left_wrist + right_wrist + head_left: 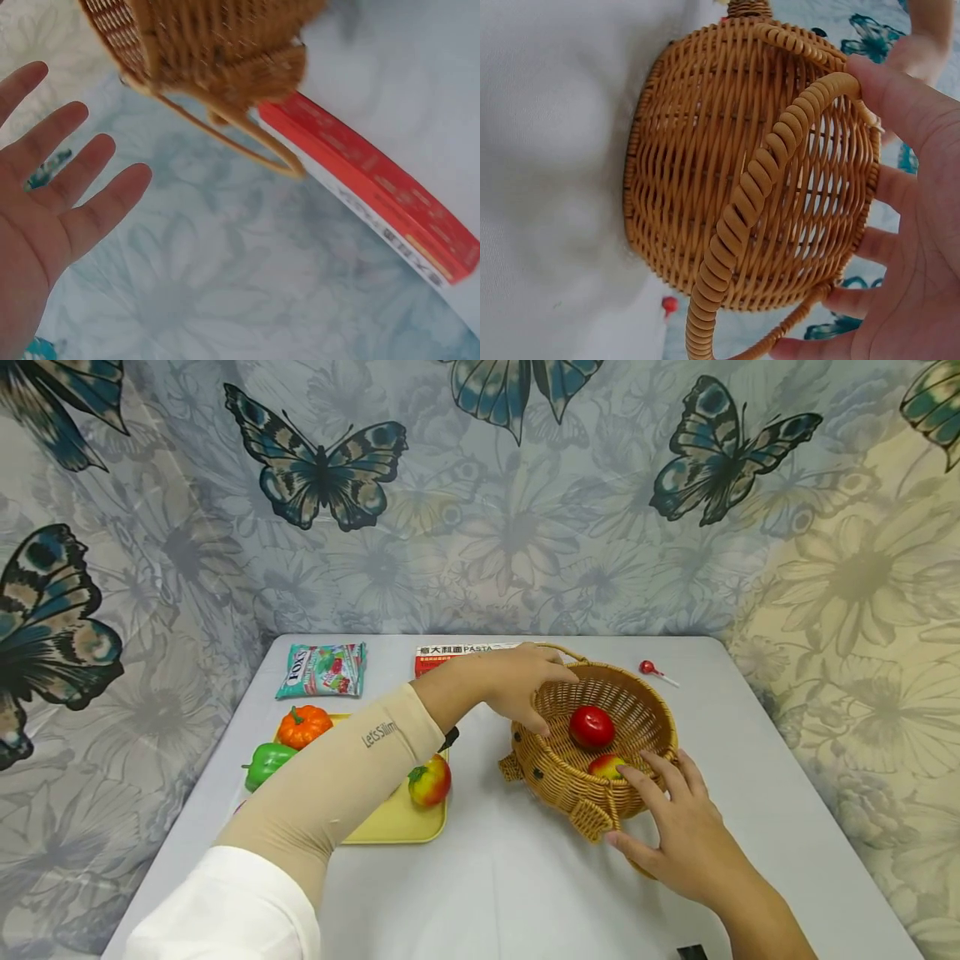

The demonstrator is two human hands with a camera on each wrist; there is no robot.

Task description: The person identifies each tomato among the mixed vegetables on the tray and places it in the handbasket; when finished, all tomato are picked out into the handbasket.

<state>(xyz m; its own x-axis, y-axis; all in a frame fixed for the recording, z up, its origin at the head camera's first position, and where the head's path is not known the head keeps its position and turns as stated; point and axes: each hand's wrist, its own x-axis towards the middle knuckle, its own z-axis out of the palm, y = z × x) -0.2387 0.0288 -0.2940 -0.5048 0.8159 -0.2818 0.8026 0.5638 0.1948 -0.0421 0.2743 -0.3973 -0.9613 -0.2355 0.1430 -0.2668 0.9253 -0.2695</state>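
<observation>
Tan round wicker basket (558, 772) on the white table (525, 893), between left hand (522, 683) and right hand (678, 835).
Only the head view shows a glossy red fruit (592, 727) and a red-and-yellow fruit (604, 766) inside; the left wrist view bares the released left grip, fingers spread, and more of the long red pasta box (375, 180); the right wrist view shows the right grip unclenched, thumb touching the coiled wicker handle (739, 202).
</observation>
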